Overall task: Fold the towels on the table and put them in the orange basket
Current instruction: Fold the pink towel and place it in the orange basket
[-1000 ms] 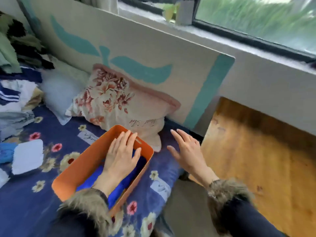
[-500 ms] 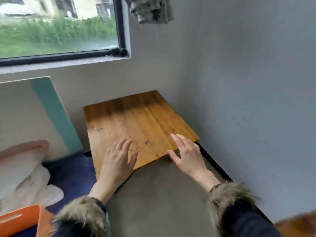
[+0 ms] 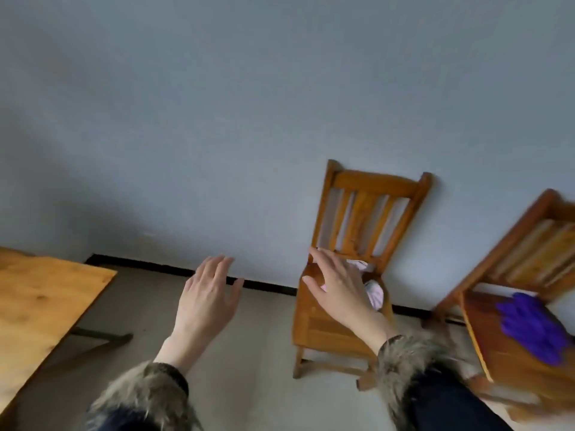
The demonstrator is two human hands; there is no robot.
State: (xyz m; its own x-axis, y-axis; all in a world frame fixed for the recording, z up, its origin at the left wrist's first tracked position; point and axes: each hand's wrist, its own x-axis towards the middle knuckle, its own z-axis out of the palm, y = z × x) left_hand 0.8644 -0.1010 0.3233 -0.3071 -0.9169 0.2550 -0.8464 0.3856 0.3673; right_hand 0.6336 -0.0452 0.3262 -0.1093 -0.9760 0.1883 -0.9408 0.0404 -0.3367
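Both hands are up in the air and empty. The left hand (image 3: 207, 301) has its fingers straight and spread, holding nothing; the right hand (image 3: 337, 287) is just as loose, fingers extended, no grip on anything, reaching out in front of the small wooden slat-backed chair (image 3: 367, 209) that stands against the grey wall (image 3: 217, 119).

That chair is the landmark. On its seat, partly hidden behind the right hand, lies a crumpled pale pink-and-white cloth (image 3: 373, 293), which looks like one of the towels, though I can't be sure of it from here. To the right of that chair a second wooden chair (image 3: 529, 253) carries a bunched purple fluffy cloth (image 3: 535, 328) on its seat. Well off to the left of the first chair, the corner of the bare wooden worktop (image 3: 40, 300) shows, with no towel on the part I can see. The orange basket is nowhere in sight.

So my read: this is the fetching step, going for the next towel. The next move calls for the right hand to drop onto the pink-and-white cloth and close round it, then carry it left to the worktop for spreading and folding. The cloth is limp and bunched, so gather it whole and don't let a corner trail.
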